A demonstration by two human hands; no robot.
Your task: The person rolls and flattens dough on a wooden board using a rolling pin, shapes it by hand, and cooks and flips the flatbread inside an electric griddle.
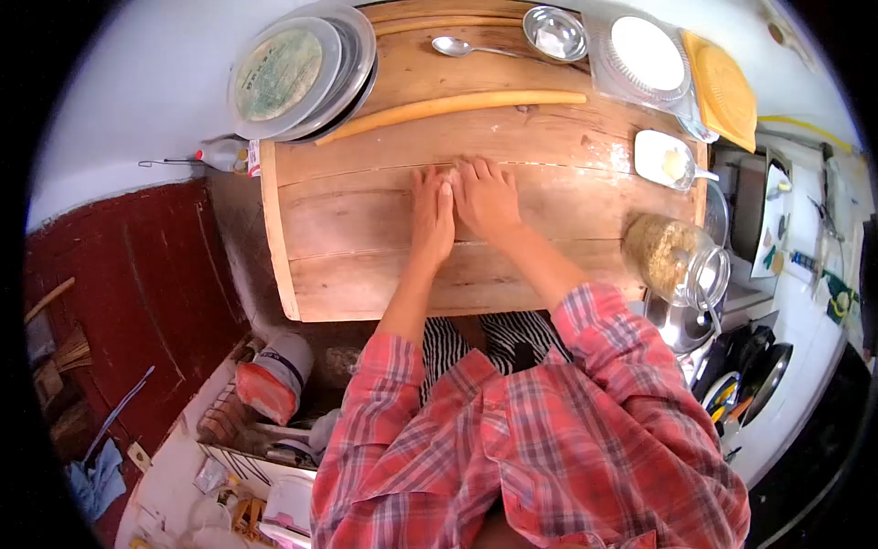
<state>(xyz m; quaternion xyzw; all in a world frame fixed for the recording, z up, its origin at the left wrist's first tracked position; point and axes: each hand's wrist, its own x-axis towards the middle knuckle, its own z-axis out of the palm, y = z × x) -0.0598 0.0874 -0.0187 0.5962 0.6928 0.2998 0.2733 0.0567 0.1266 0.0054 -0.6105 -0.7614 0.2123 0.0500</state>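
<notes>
On the wooden board, my left hand and my right hand rest side by side with thumbs close together. Their fingers are held together and bend down toward the wood. A small pale bit shows between the fingertips; whatever lies under the palms is hidden. Beyond my hands lies a long, thin wooden rolling pin, touched by neither hand. White flour-like dust is scattered on the board to the right.
Stacked plates stand at the back left. Along the back are a spoon, a metal bowl and a clear container. A white scoop and a tilted glass jar line the right edge.
</notes>
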